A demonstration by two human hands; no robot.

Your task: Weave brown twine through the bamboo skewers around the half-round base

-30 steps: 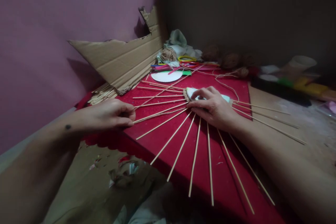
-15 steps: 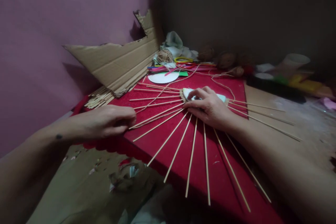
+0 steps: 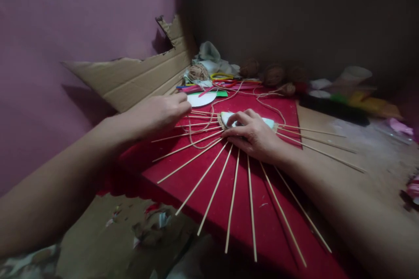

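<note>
At centre, the stick-fringed disc (image 3: 269,123) is held by the curled right hand (image 3: 251,134); at its nine o'clock, twine (image 3: 198,147) is pinched by the left hand (image 3: 163,114); sticks (image 3: 232,200) could be snagged by slack.

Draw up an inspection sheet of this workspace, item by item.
Surface: red cover, with a small pale mark near the front.
Work pieces: thin sticks radiate from a pale piece edged with twine; loose lengths trail nearby.
Clutter: twine ball, white disc and crumpled cloth at the far end; blurred items farther right.
Hands: right hand rests on the pale piece; left hand is near the white disc, its grip unclear.
Cables: nothing seen.
Surroundings: cardboard stands beside a purple wall; floor bears scraps.
</note>
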